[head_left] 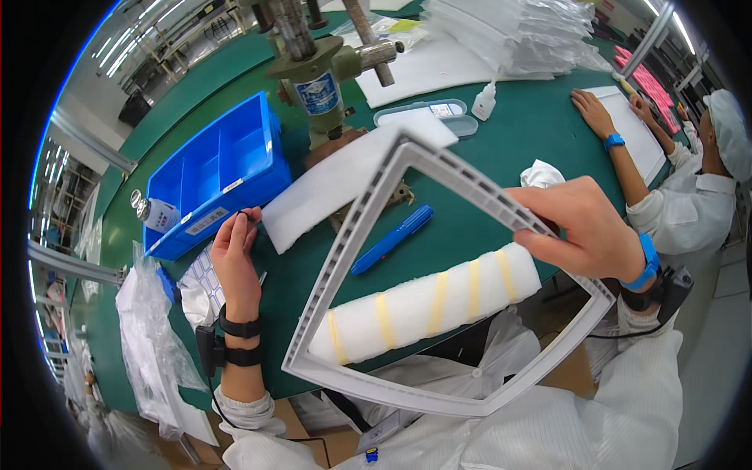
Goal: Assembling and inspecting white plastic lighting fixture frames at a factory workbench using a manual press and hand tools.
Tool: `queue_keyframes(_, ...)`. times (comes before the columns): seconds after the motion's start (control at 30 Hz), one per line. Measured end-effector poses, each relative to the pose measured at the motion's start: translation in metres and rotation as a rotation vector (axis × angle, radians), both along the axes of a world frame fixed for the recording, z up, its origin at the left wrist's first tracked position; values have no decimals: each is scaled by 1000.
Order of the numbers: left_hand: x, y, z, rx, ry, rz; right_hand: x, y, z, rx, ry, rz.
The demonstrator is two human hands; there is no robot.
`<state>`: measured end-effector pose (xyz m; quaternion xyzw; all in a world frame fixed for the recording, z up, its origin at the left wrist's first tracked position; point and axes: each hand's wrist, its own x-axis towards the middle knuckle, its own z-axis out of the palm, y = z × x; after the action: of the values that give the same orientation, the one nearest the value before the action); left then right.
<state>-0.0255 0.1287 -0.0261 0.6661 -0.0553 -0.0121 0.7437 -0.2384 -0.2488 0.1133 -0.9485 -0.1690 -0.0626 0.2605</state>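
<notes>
My right hand (583, 227) is closed on the upper right side of a light grey plastic frame (323, 286), rectangular with slots along its edge. The frame is tilted up over the bench front. Through its opening show a white foam roll (427, 305) wrapped with yellowish tape and a blue marker pen (392, 239). My left hand (236, 249) is raised beside the blue bin, its thumb and fingertips pinched together. A tiny dark thing shows at those fingertips, too small to name.
A divided blue bin (222, 160) stands left, with a small white bottle (160, 214) by it. Behind the frame are a bench press (313, 86), a white foam strip (313, 196) and a dropper bottle (484, 102). At right, a co-worker (681, 204) handles a white panel (634, 133).
</notes>
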Motion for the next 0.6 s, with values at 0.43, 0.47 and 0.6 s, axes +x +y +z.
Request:
queue_keyframes(0.43, -21, -5, 36, -307, 31, -397, 16, 34, -2, -138, 15, 219)
queue_keyframes(0.47, -41, -16, 54, -428, 73, -574, 17, 35, -6, -126, 26, 220)
queue_keyframes(0.6, -75, -18, 58, -264, 52, -988, 27, 43, -25, -83, 167, 230)
